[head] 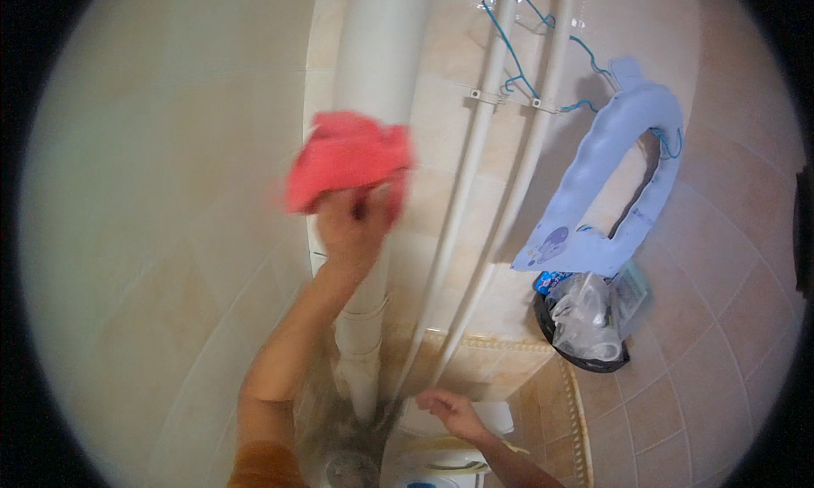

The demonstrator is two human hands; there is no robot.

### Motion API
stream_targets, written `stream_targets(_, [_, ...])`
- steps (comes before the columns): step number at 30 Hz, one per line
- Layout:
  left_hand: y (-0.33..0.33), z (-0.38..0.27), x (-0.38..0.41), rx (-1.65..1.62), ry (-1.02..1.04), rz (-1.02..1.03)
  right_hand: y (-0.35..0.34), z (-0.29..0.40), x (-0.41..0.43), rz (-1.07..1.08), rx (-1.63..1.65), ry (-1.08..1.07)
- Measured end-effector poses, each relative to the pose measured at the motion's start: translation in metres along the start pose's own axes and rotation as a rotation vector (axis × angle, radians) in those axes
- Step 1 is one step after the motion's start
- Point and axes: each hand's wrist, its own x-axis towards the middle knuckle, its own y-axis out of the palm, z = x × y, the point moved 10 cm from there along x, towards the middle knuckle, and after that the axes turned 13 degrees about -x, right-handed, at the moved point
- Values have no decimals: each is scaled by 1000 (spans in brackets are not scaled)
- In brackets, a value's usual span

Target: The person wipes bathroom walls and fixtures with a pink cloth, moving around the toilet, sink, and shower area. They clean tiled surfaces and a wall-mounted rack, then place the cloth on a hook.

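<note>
My left hand grips a red cloth, which lies against the thick white pipe in the wall corner; hand and cloth are blurred by motion. Lower in the view, my right hand has its fingers loosely curled, with nothing seen in it. It is over the white toilet, to the right of the thick pipe's lower end. Two thin white pipes run down the tiled wall between the thick pipe and a hanging light-blue toilet seat cover.
Teal wire hangers hook around the thin pipes at the upper right. Below the seat cover, a black container holds clear plastic bags and a blue packet. A tiled ledge juts out above the toilet. Tiled wall fills the left side.
</note>
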Motion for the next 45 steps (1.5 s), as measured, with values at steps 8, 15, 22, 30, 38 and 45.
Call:
stream_targets(8, [132,-64,157,-141,479,-64,-23,24,-7,-89,-67,-77])
stream_targets(15, [204,16,181,100,122,308,-31,3,-24,-91,-8,-27])
stream_targets(22, [172,61,103,11,-37,83,-11,-8,-25,-58,118,-28])
stream_targets(30, [154,118,-86,370,46,411,23,4,-10,49,34,-25])
stream_targets(38, [148,21,-44,114,197,227,24,1,-17,19,35,-34])
stream_targets(45, [248,-10,-3,456,474,537,11,9,-18,-55,195,-11])
